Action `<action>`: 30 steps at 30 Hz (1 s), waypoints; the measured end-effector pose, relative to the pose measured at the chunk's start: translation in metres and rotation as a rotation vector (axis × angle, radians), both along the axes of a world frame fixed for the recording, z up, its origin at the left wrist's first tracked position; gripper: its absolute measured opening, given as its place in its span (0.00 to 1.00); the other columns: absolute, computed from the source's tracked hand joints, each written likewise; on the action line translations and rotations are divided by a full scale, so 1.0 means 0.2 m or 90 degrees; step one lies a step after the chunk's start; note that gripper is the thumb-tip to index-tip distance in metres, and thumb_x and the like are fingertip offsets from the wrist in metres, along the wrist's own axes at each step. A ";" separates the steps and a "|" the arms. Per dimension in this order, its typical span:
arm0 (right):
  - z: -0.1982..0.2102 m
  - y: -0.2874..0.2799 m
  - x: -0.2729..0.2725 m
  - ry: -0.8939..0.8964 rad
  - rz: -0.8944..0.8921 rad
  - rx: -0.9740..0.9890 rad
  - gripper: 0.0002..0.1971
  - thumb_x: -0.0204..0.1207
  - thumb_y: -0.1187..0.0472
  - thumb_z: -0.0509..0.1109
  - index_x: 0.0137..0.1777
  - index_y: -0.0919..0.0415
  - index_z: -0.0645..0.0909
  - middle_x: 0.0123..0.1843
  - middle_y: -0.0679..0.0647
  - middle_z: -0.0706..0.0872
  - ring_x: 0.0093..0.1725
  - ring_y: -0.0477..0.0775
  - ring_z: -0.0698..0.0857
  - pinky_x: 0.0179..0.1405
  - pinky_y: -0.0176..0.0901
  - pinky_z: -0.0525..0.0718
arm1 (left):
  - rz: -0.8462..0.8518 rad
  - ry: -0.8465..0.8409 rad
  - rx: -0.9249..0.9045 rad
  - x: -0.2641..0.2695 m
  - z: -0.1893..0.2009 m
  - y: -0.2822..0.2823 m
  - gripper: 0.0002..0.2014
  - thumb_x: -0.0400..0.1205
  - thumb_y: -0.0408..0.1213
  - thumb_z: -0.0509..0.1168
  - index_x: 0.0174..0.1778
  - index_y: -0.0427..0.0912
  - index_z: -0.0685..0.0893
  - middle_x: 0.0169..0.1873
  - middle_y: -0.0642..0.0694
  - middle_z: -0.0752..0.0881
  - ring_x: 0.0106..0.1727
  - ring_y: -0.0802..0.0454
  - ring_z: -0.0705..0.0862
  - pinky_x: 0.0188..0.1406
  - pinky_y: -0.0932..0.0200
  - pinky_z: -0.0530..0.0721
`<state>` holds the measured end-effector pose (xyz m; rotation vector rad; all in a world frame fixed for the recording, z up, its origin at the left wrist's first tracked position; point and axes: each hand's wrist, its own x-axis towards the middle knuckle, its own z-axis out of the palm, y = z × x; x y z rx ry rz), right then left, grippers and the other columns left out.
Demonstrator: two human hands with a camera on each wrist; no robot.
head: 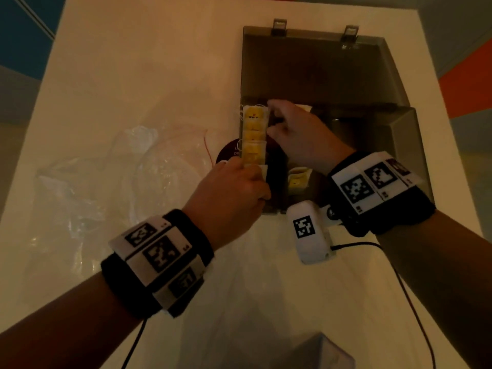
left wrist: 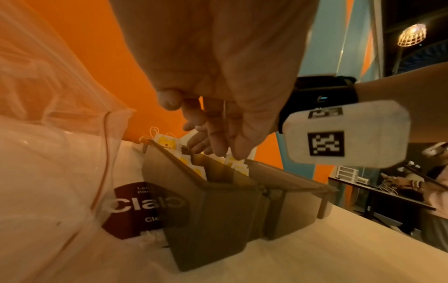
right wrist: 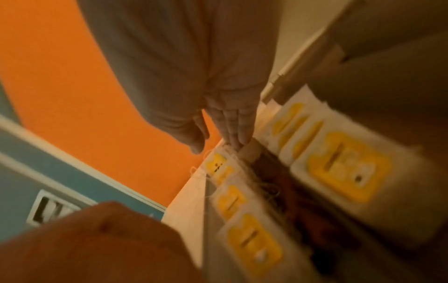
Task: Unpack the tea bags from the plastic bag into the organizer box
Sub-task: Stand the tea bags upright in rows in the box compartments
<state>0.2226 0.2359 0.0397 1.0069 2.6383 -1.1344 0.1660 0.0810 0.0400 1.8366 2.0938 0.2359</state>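
Both hands at the organizer box point(head: 404, 134) on the table point(head: 133, 62): left hand point(head: 234, 187) with a narrow grip pinching the near end of the tea bags point(head: 254, 134) row in the left compartment, right hand point(head: 298, 134) with relaxed, straight fingers at its far end. Likely snags: loose strings catching the divider beside the right grip, or bags tipping over the wall toward the emptied-looking plastic bag point(head: 111, 177) left of the left grip

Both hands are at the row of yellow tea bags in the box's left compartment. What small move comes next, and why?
Probably press the row of tea bags down level: they stand above the organizer box rim, left hand at the near end, right hand at the far end.
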 end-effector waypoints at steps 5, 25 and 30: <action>0.01 -0.04 -0.08 -0.062 -0.001 -0.169 0.33 0.84 0.46 0.46 0.81 0.60 0.39 0.85 0.56 0.43 0.84 0.54 0.47 0.81 0.48 0.50 | 0.032 -0.024 0.026 -0.03 0.03 -0.03 0.20 0.73 0.43 0.50 0.39 0.46 0.89 0.34 0.46 0.88 0.30 0.49 0.72 0.28 0.58 0.68; 0.09 -0.03 -0.06 -0.078 0.019 0.027 0.37 0.80 0.38 0.44 0.81 0.59 0.39 0.84 0.56 0.37 0.83 0.56 0.38 0.79 0.59 0.35 | 0.167 -0.031 0.164 -0.10 0.13 -0.41 0.16 0.74 0.45 0.56 0.44 0.43 0.87 0.41 0.47 0.86 0.42 0.62 0.67 0.43 0.73 0.67; 0.05 0.10 0.23 0.086 -0.297 -0.323 0.43 0.63 0.21 0.49 0.77 0.41 0.61 0.81 0.47 0.63 0.80 0.52 0.61 0.80 0.62 0.53 | 0.240 -0.091 0.171 -0.17 0.13 -0.56 0.10 0.79 0.60 0.50 0.50 0.72 0.76 0.49 0.76 0.73 0.47 0.48 0.79 0.49 0.55 0.76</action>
